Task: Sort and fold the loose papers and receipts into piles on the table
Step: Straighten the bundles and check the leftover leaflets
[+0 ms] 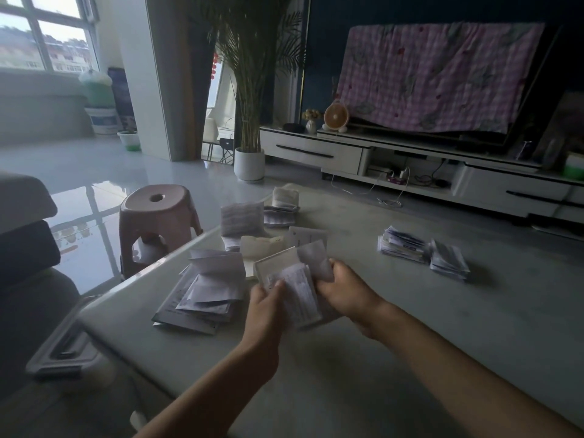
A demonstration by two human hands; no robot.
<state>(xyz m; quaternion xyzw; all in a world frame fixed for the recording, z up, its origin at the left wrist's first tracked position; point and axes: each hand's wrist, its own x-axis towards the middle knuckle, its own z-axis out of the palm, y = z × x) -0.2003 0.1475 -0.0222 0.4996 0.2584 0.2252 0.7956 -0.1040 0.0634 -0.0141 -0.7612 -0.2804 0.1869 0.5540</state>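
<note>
Holding receipt [298, 292] just above tabletop [410, 327], both hands on it. Left hand [264, 298] pinches its left edge; right hand [344, 289] grips its crumpled right side, fingers curled. White box [275, 263] just behind receipt. Loose heap [208, 286] of papers lies left of hands. Folded slips [241, 219] stand farther back, near far edge. Two piles [401, 245] sit side by side, well apart to right. Pink stool [158, 216] on floor beyond tabletop's left edge.
</note>
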